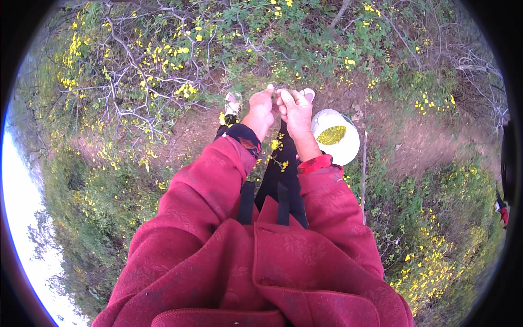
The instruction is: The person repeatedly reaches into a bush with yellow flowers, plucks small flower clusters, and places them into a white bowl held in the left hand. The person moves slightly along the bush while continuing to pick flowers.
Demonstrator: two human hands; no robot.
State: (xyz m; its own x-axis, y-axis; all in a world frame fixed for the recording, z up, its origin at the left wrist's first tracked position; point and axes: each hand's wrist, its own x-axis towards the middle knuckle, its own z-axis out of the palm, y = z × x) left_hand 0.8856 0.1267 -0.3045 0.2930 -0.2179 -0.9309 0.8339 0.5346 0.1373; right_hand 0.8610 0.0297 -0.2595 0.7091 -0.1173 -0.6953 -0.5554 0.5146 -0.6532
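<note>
My left hand [260,111] and my right hand [295,113] meet in front of me, fingertips almost touching. Each is closed in a pinch. Between the fingertips shows a bit of something small and dark, too small to name. Below the hands, sprigs of small yellow flowers [284,165] show in front of my dark trousers [278,182]; where their stems lead is hidden. Just right of my right wrist stands a white bucket [347,155] with a heap of yellow petals or blossoms [331,135] in it.
Bare, thorny-looking branches [133,65] reach in at the upper left. Green bushes with yellow flowers [430,261] grow all round a strip of brown soil [414,141]. A thin stick [364,180] runs beside the bucket. My shoes [308,95] are beyond my hands.
</note>
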